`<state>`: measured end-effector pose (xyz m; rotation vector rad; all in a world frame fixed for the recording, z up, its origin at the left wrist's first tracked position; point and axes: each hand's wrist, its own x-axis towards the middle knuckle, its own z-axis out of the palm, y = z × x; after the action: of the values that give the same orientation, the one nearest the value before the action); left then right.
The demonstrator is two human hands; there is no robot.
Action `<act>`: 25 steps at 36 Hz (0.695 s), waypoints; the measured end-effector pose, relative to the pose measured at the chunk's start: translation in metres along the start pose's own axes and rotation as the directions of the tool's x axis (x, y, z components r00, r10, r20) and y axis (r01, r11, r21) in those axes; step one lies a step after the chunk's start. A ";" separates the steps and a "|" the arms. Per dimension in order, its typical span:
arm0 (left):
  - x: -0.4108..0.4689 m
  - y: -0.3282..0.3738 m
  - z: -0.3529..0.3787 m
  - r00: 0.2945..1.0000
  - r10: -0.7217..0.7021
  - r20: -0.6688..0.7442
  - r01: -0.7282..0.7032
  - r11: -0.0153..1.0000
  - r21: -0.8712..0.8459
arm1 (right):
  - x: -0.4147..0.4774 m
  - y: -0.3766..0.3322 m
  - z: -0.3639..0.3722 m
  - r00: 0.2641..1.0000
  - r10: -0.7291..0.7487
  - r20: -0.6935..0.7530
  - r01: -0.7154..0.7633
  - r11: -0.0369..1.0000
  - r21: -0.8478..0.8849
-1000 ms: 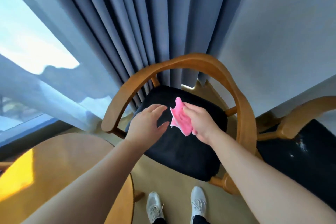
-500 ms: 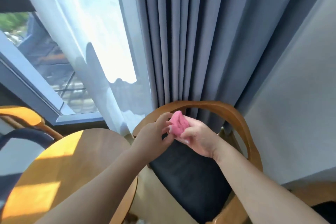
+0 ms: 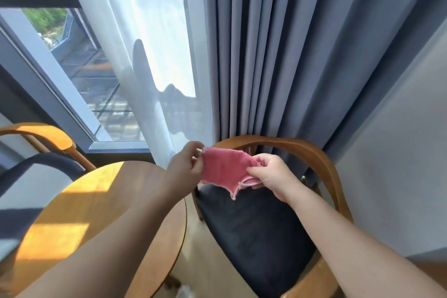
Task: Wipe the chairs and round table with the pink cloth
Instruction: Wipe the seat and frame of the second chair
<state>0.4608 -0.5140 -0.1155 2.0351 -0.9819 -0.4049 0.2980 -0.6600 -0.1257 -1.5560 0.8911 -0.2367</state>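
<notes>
pink cloth (image 3: 225, 172), maybe taut, between hands (image 3: 185, 168) (image 3: 272, 174)

Head-worn view, downward, near chair (image 3: 261, 237)

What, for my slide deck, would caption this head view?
Left hand and right hand pinch the pink cloth spread between them, above the wooden chair beside the round table.

Bare arms, one shoe
Left arm (image 3: 121, 237) and right arm (image 3: 350, 232) are bare all along; a blurry white shoe tip (image 3: 184, 292) shows left of the chair (image 3: 256, 232).
</notes>
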 end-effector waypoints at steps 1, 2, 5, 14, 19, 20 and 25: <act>0.002 -0.004 0.000 1.000 -0.011 0.005 0.011 1.000 -0.006 | 0.003 0.000 0.002 1.000 -0.005 -0.007 0.005 1.000 -0.025; 0.004 -0.008 0.000 1.000 -0.018 -0.004 0.018 1.000 -0.007 | 0.006 -0.001 0.004 1.000 -0.009 -0.012 0.008 0.999 -0.052; 0.011 -0.022 -0.002 0.998 -0.052 -0.036 0.051 0.999 -0.016 | 0.019 0.000 0.011 0.999 -0.004 -0.037 -0.002 0.988 -0.153; 0.067 -0.106 -0.002 0.984 -0.177 0.006 0.177 0.984 0.004 | 0.099 0.015 0.047 0.998 0.056 -0.021 -0.059 0.941 -0.332; 0.121 -0.156 0.006 0.971 -0.235 0.036 0.233 0.971 0.053 | 0.160 0.034 0.075 0.984 0.173 -0.033 -0.173 0.915 -0.365; 0.133 -0.165 0.008 0.968 -0.249 0.037 0.246 0.967 0.065 | 0.172 0.037 0.080 0.980 0.194 -0.037 -0.194 0.910 -0.367; 0.194 -0.204 0.025 0.939 -0.323 0.119 0.307 0.942 0.135 | 0.227 0.057 0.098 0.957 0.285 -0.053 -0.285 0.893 -0.348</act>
<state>0.6730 -0.6018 -0.2804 2.3027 -0.7730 -0.6837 0.4904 -0.7299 -0.2766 -1.7246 1.1979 0.1446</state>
